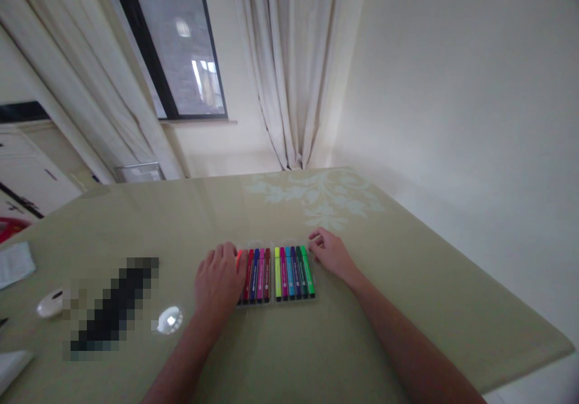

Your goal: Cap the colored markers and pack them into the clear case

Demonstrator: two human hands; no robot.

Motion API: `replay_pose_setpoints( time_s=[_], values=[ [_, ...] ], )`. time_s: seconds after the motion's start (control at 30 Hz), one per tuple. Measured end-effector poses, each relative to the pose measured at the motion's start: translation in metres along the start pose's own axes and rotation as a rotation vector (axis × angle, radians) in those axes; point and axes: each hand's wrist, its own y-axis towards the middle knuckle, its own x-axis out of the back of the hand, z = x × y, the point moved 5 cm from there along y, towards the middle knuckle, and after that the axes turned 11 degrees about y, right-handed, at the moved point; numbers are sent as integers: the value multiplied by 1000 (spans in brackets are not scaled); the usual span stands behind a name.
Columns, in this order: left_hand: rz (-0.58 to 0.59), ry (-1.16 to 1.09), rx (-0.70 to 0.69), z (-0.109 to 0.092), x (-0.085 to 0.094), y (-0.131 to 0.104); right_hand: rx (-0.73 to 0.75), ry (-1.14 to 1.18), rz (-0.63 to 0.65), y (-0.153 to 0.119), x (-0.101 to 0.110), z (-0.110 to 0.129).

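Note:
A clear plastic marker case [272,295] lies opened out flat on the table, with a row of coloured markers in each half. Red, blue, pink and brown markers [257,276] show in the left half. Yellow, magenta, blue, dark and green markers [294,272] fill the right half. My left hand [220,276] grips the left side of the case, its thumb over the markers there and hiding some of them. At the upper right corner, beside the bright green marker, the curled fingers of my right hand [331,252] hold the case's edge.
The table [289,356] has a pale leaf pattern [328,193] at its far end. Left of the case are a shiny round spot [170,319], a blurred-out dark object [115,307], a white computer mouse [50,304] and folded papers [15,264]. A wall stands along the right.

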Motion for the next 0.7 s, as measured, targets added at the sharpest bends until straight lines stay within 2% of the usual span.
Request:
replay_pose_setpoints(
  time_s=[0.07,0.13,0.23,0.37,0.43,0.5,0.57,0.6,0.7],
  values=[
    [119,19,81,13,-9,4,-25,17,23,-1,-2,0],
    [194,-85,130,17,-17,5,-17,40,20,-1,-3,0],
    [167,-365,220,19,-20,7,7,149,-21,2,-2,-1],
    [104,-900,296,15,-15,8,28,479,-61,-1,-6,8],
    [144,-1154,248,3,-11,4,107,567,-24,-9,-12,22],
    [202,-1291,112,-15,-6,-3,214,545,80,-23,-23,38],
    [206,-1272,-104,-35,0,-11,337,465,199,-36,-35,52],
    [178,-1218,-170,-42,2,-15,383,431,238,-42,-39,57],
    [82,-1025,-179,-49,1,-19,453,358,269,-47,-43,60]
  ],
)
